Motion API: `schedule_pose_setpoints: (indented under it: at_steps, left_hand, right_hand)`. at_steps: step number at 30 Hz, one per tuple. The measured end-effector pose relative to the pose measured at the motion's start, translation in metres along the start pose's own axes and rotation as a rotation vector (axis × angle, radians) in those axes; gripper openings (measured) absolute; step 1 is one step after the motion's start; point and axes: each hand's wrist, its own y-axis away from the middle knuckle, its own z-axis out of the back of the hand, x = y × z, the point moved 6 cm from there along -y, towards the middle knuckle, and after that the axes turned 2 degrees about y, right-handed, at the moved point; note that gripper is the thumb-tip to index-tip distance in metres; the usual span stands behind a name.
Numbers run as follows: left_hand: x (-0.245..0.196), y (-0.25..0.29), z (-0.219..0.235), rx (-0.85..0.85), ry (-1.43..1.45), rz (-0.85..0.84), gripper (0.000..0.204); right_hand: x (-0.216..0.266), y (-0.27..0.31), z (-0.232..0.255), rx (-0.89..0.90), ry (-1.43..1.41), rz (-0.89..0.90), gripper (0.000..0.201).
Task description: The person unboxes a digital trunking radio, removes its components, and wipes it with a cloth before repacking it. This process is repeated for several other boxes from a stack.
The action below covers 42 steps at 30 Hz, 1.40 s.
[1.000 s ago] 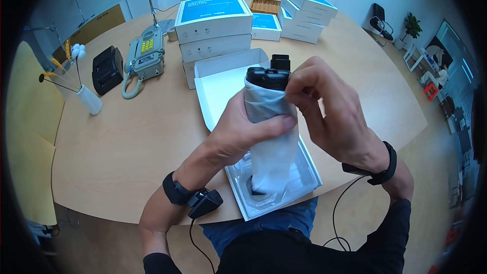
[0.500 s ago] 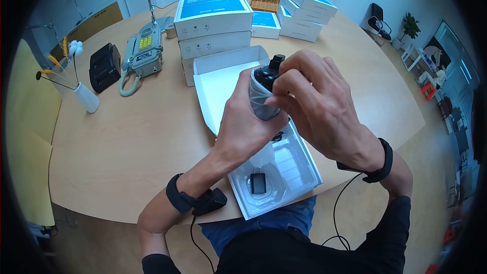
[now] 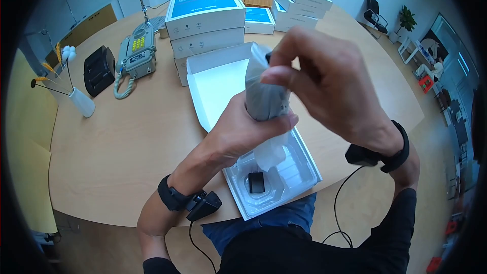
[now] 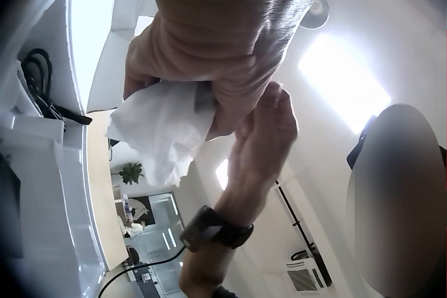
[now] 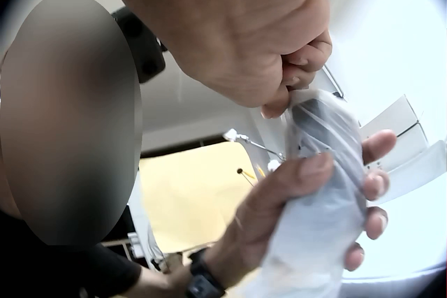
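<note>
Wooden table (image 3: 116,147), bagged device (image 3: 265,99) in hands (image 3: 236,129), long axis roughly upright.

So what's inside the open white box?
A black block sits in the clear plastic tray, with a looped black cable visible from the left wrist. From above, the left hand and white bag cover part of the tray; what's under the block can't be seen.

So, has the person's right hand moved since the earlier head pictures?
Yes, upward in the head view: the right hand now overlaps the rightmost box stack at its lower edge.
</note>
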Motion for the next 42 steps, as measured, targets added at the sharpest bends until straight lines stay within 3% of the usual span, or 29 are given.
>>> schedule_pose_setpoints:
  at_steps: [1,4,6,8,10,13,14,17,19,20,22,24,26,28,30,31,32,34,35,36,38,40,41,42]
  left_hand:
    - [-0.004,0.002,-0.005,0.054,0.097,-0.016,0.051]
    - [-0.007,0.005,-0.009,0.127,0.178,0.024,0.059]
    - [-0.011,0.005,-0.013,0.178,0.194,0.011,0.065]
    - [-0.012,0.007,-0.016,0.225,0.208,-0.007,0.071]
    - [-0.010,0.007,-0.019,0.298,0.309,-0.016,0.081]
    - [-0.014,0.008,-0.019,0.338,0.263,-0.011,0.080]
    - [-0.013,0.008,-0.021,0.370,0.215,-0.008,0.078]
    - [-0.007,0.007,-0.023,0.335,0.266,-0.003,0.081]
    - [-0.010,0.009,-0.023,0.367,0.337,0.032,0.080]
    - [-0.011,0.010,-0.025,0.400,0.409,0.060,0.080]
    - [0.000,0.008,-0.025,0.432,0.357,0.040,0.077]
    - [0.000,0.007,-0.023,0.460,0.312,0.012,0.075]
    - [-0.001,0.009,-0.022,0.423,0.137,0.026,0.075]
    - [0.001,0.008,-0.025,0.385,0.164,0.006,0.068]
    - [-0.011,0.006,-0.021,0.185,0.098,-0.244,0.064]
    - [-0.013,0.009,-0.019,0.202,0.120,-0.113,0.057]
    - [-0.015,0.009,-0.020,0.202,0.119,-0.116,0.057]
    - [-0.020,0.010,-0.017,0.075,-0.240,-0.217,0.059]
    - [-0.015,0.009,-0.015,-0.023,-0.427,-0.468,0.059]
    - [-0.013,0.010,-0.017,-0.023,-0.424,-0.463,0.059]
    - [-0.018,0.014,-0.019,-0.193,-0.735,-0.581,0.060]
    - [-0.019,0.016,-0.023,-0.236,-0.771,-0.620,0.059]
    - [-0.019,0.016,-0.023,-0.246,-0.736,-0.618,0.059]
    - [-0.019,0.016,-0.022,-0.258,-0.701,-0.615,0.059]
  right_hand:
    - [-0.005,0.002,0.000,0.008,-0.148,-0.120,0.019]
    - [-0.015,0.000,0.000,-0.063,-0.363,-0.188,0.016]
    - [-0.021,0.000,0.018,-0.254,-0.434,-0.123,0.019]
    - [-0.032,0.003,0.035,-0.335,-0.458,-0.019,0.030]
    - [-0.031,0.012,0.037,-0.267,-0.535,-0.099,0.040]
    - [-0.021,0.018,0.028,-0.017,-0.352,0.101,0.036]
    - [-0.026,0.021,0.022,-0.009,-0.273,0.082,0.030]
    - [-0.029,0.023,0.019,-0.018,-0.386,-0.042,0.027]
    - [-0.027,0.020,0.027,-0.044,-0.802,-0.243,0.022]
    - [-0.025,0.017,0.020,-0.040,-0.804,-0.243,0.022]
    - [-0.013,0.012,0.015,-0.150,-0.475,-0.033,0.019]
    - [-0.012,0.007,0.036,-0.241,-0.511,-0.027,0.026]
    - [-0.021,0.006,0.035,-0.173,-0.562,-0.033,0.030]
    - [-0.033,0.011,0.030,-0.173,-0.625,-0.080,0.031]
    - [-0.041,0.018,0.020,-0.161,-0.692,-0.119,0.032]
    - [-0.042,0.024,0.014,-0.139,-0.744,-0.164,0.032]
    - [-0.044,0.029,0.008,-0.120,-0.797,-0.209,0.032]
    - [-0.042,0.032,0.003,-0.062,-0.862,-0.223,0.038]
    - [-0.036,0.032,0.007,-0.150,-0.700,-0.194,0.043]
    - [-0.028,0.034,0.012,-0.234,-0.536,-0.167,0.050]
    - [-0.026,0.035,0.018,-0.215,-0.453,-0.234,0.055]
    - [-0.031,0.037,0.009,0.030,-0.233,-0.186,0.043]
    - [-0.039,0.042,0.007,-0.043,-0.366,-0.227,0.030]
    - [-0.037,0.043,0.008,-0.042,-0.365,-0.225,0.030]
